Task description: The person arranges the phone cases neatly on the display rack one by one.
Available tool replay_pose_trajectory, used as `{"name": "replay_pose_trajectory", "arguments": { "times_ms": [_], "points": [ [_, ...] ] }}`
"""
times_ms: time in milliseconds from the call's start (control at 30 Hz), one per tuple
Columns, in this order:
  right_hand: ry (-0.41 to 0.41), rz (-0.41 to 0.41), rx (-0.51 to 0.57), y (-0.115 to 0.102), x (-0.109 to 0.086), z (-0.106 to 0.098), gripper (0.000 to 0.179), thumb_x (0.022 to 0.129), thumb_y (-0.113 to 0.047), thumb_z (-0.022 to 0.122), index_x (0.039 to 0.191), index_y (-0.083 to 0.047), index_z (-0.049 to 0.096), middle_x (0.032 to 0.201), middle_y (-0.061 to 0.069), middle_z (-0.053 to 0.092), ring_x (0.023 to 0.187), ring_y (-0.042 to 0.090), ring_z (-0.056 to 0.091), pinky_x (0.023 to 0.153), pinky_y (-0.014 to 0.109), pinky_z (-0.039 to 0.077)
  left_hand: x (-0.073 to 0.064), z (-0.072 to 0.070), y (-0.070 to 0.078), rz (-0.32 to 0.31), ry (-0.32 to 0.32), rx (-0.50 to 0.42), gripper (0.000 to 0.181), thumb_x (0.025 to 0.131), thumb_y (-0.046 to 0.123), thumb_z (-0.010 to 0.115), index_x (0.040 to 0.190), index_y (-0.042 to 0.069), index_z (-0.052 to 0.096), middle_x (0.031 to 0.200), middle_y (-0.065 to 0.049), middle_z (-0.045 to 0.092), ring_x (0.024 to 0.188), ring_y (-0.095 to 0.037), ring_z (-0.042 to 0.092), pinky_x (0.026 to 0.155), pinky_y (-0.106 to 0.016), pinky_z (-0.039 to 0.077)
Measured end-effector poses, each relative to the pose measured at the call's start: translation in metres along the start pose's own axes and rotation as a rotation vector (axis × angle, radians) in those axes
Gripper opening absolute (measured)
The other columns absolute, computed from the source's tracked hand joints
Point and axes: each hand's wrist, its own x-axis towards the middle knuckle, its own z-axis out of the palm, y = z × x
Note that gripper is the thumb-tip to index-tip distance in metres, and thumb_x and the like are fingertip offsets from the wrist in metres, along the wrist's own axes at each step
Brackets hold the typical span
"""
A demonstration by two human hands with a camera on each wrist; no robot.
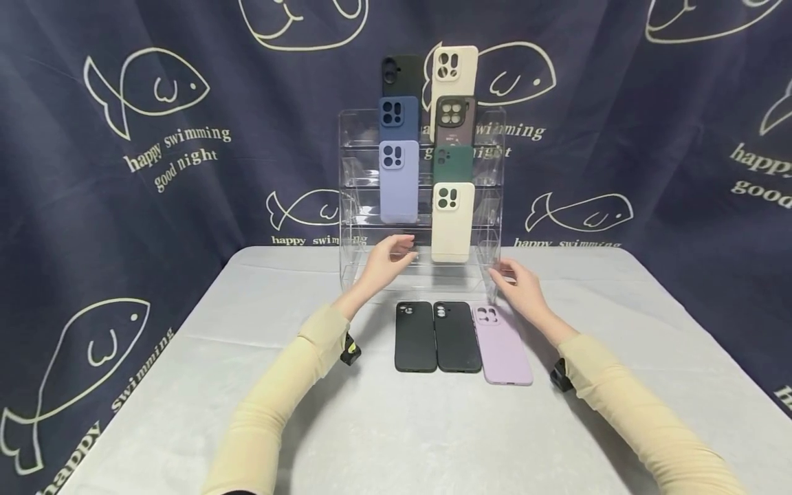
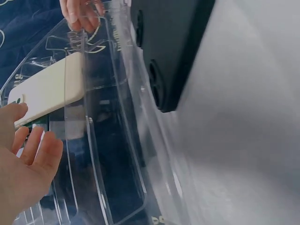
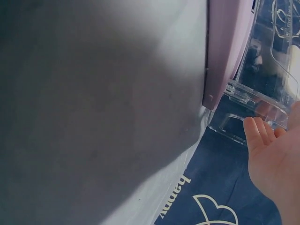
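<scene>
A clear tiered display stand [image 1: 421,278] holds phone cases in two columns. The left column has a black case [image 1: 405,75], a blue one [image 1: 399,118] and a lavender one [image 1: 399,185]. My left hand [image 1: 388,262] is just below the lavender case, fingers loosely bent and holding nothing. Cream [image 1: 458,65], dark translucent [image 1: 456,130], green [image 1: 454,165] and lower cream [image 1: 453,230] cases form the right column. At the stand's right side, my right hand [image 1: 522,285] grips the side panel's edge between thumb and fingers; clear plastic makes the contact hard to see.
In front of the stand lie two black phone cases [image 1: 415,337] [image 1: 458,337] and a light purple one [image 1: 504,347], side by side on the white tablecloth [image 1: 383,426]. A navy curtain [image 1: 185,82] with fish drawings hangs behind.
</scene>
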Motion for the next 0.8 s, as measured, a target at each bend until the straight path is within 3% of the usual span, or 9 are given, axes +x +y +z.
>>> {"name": "replay_pose_trajectory", "arguments": {
  "times_ms": [400,800],
  "points": [
    [-0.018,0.000,0.010,0.001,0.000,0.000,0.046,0.094,-0.025,0.057,0.126,0.007,0.050,0.121,0.029,0.057,0.111,0.041,0.057,0.096,0.048,0.049,-0.021,-0.007,-0.014,0.020,-0.016,0.031,0.033,0.087,0.013,0.066,0.117,0.002,0.061,0.111,-0.015,0.066,0.090,-0.024,0.067,0.079,-0.024,0.057],
    [-0.018,-0.010,-0.015,-0.003,-0.001,0.000,0.046,0.095,-0.024,0.055,0.124,0.011,0.049,0.118,0.032,0.057,0.109,0.044,0.056,0.095,0.050,0.048,-0.038,-0.016,-0.023,0.075,-0.050,0.137,0.029,0.087,0.010,0.066,0.114,0.000,0.062,0.111,-0.015,0.066,0.088,-0.024,0.066,0.075,-0.023,0.057]
  ]
}}
